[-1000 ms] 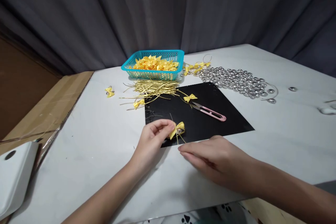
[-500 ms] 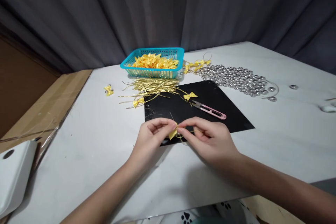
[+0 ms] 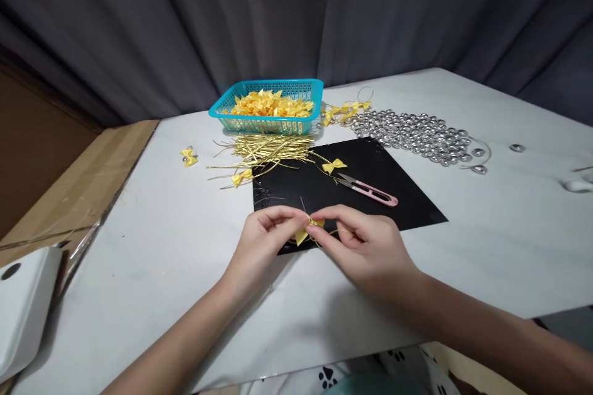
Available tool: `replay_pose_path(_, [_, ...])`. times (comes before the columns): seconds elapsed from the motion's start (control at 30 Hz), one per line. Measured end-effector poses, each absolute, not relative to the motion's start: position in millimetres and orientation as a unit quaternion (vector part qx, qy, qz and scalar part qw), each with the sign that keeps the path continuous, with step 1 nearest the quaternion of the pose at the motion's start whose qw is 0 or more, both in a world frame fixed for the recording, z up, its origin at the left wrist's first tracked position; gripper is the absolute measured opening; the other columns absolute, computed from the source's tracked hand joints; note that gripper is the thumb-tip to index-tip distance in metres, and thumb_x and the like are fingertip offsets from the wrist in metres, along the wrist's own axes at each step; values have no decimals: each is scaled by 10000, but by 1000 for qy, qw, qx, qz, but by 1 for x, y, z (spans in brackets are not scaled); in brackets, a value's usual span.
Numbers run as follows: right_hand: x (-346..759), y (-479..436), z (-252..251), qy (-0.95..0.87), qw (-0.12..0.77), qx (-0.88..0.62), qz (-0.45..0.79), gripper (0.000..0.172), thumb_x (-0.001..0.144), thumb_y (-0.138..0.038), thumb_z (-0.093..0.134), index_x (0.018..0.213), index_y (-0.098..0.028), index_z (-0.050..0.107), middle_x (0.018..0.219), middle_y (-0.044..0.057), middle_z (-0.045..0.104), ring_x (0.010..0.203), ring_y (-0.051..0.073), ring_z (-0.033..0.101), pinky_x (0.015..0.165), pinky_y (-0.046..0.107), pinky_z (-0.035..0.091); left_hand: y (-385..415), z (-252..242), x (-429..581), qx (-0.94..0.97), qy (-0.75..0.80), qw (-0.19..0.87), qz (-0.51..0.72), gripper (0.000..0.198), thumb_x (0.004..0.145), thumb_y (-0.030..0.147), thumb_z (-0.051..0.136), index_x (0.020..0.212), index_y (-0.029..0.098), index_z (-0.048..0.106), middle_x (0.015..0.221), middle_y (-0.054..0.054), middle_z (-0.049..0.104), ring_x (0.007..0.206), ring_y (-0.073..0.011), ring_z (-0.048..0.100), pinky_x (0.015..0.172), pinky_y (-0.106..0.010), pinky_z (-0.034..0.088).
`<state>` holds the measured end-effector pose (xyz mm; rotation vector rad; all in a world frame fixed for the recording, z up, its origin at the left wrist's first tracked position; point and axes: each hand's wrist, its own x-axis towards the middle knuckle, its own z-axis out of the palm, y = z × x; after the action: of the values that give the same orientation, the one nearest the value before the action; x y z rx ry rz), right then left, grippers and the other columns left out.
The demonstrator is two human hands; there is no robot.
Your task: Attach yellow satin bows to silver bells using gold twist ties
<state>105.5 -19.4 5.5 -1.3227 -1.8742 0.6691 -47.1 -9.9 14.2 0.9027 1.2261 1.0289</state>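
Note:
Above the near edge of a black mat [image 3: 296,188], both hands meet at a small yellow ribbon bow [image 3: 301,237]. My left hand [image 3: 269,234] pinches it between thumb and forefinger. My right hand [image 3: 365,241] is closed in a pinch at the bow's middle, on a thin gold cord [image 3: 343,231] that trails under the palm. The fingertips hide the exact contact. Pink thread snips [image 3: 375,194] lie on the mat behind my right hand. Another yellow bow [image 3: 334,165] rests near the blades.
A blue basket [image 3: 264,125] of yellow bows stands at the back, with a pile of gold cords [image 3: 273,148] before it. Silver oval beads [image 3: 417,136] spread to the right. A loose bow [image 3: 188,157] lies left. A white container [image 3: 30,302] sits at the left edge.
My right fingertips have shifted slightly left, closer against the bow's middle, and more yellow ribbon shows between the hands. The view has tilted slightly.

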Motion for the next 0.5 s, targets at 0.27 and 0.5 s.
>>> replay_pose_path(0.27, [104, -20, 5, -782, 365, -481, 156, 154, 823, -165, 516, 730, -142, 638, 439, -82, 229, 391, 46, 264, 418, 178, 256, -12, 13, -48, 391, 513, 620, 447, 90, 650, 232, 719, 661, 144, 734, 609, -8, 641, 579, -89, 495, 572, -195, 386])
replay_pose_path(0.5, [102, -24, 3, -785, 397, -471, 66, 117, 767, -96, 541, 683, -132, 614, 437, -86, 262, 376, 34, 292, 412, 170, 260, -11, 12, -48, 378, 510, 622, 459, 102, 660, 241, 720, 690, 148, 749, 669, -25, 676, 638, -95, 525, 616, -182, 406])
